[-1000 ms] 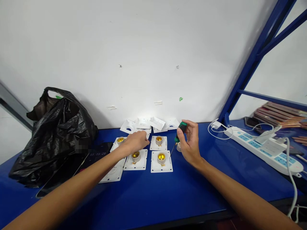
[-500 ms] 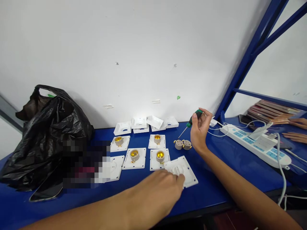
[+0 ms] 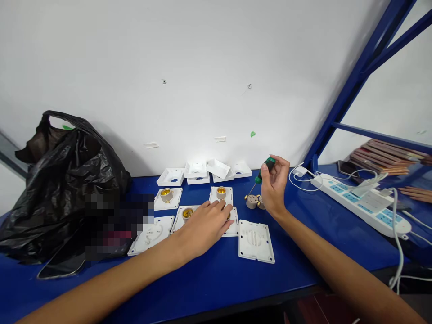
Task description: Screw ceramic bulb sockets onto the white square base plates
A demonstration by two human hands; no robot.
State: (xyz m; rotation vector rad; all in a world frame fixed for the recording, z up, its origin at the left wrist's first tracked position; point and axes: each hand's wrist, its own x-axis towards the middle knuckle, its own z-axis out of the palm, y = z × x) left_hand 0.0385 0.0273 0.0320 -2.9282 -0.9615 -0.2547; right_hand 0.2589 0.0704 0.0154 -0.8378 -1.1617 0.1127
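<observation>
My right hand (image 3: 275, 189) is closed around the green and black handle of a screwdriver (image 3: 264, 171). The tip points down at a beige lamp socket (image 3: 251, 202), which sits beside a second one partly behind my fingers. My left hand (image 3: 204, 228) reaches over a white square plate (image 3: 233, 231) with a socket mounted on it, mostly hidden by the hand. Its fingers are apart; I cannot tell whether they touch the socket. Nearer the front edge, a bare white plate (image 3: 257, 241) lies flat. Other plates with gold-lined sockets (image 3: 166, 194) stand to the left and behind.
White box covers (image 3: 170, 177) line the wall. A black plastic bag (image 3: 74, 180) and a phone (image 3: 62, 265) lie at the left. On the right are a power strip (image 3: 361, 204) with cables, a stack of pinkish items (image 3: 380, 157) and another person's hand (image 3: 416, 193).
My left hand has let go of the bare white plate and moved up and left over a plate with a socket. The right hand keeps the screwdriver, its tip now nearer the loose socket.
</observation>
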